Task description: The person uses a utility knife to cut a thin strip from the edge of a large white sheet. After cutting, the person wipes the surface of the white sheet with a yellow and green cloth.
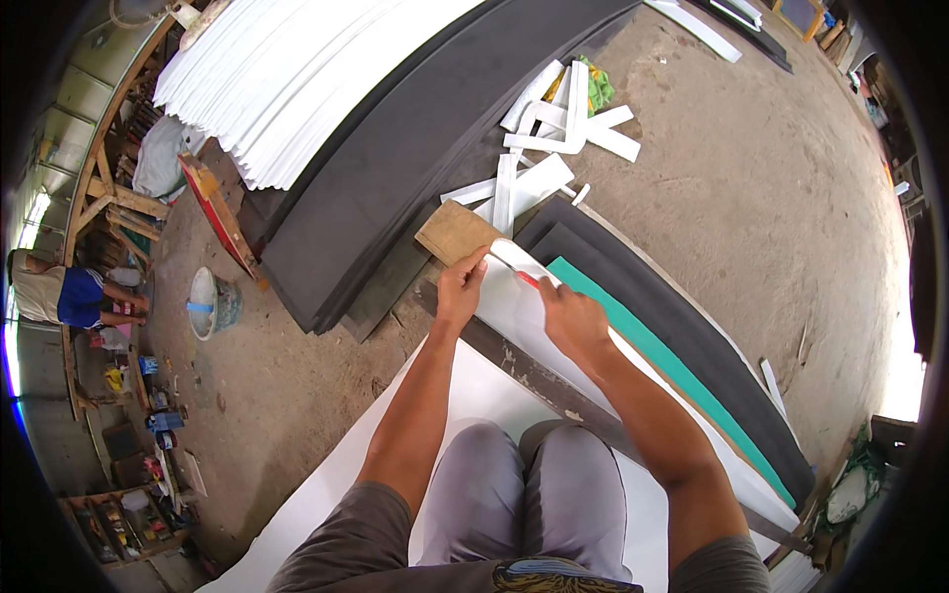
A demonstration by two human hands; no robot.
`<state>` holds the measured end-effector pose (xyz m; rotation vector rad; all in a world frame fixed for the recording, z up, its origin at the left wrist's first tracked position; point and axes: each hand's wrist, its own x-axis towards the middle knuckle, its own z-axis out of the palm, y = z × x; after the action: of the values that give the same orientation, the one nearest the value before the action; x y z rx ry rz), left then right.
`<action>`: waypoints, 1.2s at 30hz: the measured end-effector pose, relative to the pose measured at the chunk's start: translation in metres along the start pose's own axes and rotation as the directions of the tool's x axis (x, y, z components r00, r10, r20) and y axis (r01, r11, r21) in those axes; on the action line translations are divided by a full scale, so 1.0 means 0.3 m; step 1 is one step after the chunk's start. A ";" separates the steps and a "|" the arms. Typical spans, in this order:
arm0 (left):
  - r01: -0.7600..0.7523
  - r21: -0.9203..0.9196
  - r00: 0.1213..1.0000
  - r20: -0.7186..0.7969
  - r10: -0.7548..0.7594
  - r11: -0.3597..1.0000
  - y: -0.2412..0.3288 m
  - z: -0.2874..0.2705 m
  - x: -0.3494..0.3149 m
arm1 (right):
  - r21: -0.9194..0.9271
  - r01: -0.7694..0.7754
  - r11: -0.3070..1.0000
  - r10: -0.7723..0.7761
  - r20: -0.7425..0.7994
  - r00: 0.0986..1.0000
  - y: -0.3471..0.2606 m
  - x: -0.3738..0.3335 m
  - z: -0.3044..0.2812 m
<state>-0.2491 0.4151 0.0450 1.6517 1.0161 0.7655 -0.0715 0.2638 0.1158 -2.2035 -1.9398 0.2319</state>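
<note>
In the head view, your right hand is closed around a slim red-handled tool, apparently a cutter. Your left hand is nearly closed at the upper end of a long white flexible sheet; you can't tell from here whether it pinches or only presses. That end lies beside a brown rectangular wooden board, the tool's tip just beside your left fingers. If the tool is sharp, a slip could nick them; a loose left hold could let the sheet shift or crease and send the tip astray.

Counted, you have two hands, one red-handled tool, one brown board, one teal flat sheet, one pale bucket and one other person at the far left. The black flat sheets show at least two layers; the white angular offcuts overlap too much for an exact count.
</note>
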 end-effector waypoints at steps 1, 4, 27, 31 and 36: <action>-0.012 0.032 1.000 0.002 0.012 0.999 0.009 0.002 0.000 | 0.005 -0.027 1.000 0.026 0.022 0.999 0.018 -0.031 -0.006; -0.007 0.086 1.000 0.016 0.005 0.996 0.033 0.013 0.008 | 0.000 -0.105 0.994 0.105 0.085 0.991 0.086 -0.142 -0.023; 0.075 0.348 0.996 0.016 -0.087 0.935 0.163 0.048 0.039 | 0.088 0.006 0.996 0.010 -0.191 0.982 0.012 -0.121 -0.001; -0.044 0.350 0.999 -0.001 0.047 0.936 0.129 0.040 0.037 | 0.033 -0.025 0.999 0.029 -0.120 0.992 -0.018 -0.093 0.006; -0.017 0.361 1.000 0.000 0.018 0.932 0.134 0.037 0.036 | 0.063 -0.051 0.997 0.060 -0.153 0.986 -0.017 -0.108 0.007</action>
<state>-0.2244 0.4146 0.0804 1.9745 1.1996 0.6170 -0.0811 0.2323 0.1148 -2.1706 -1.7693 0.1203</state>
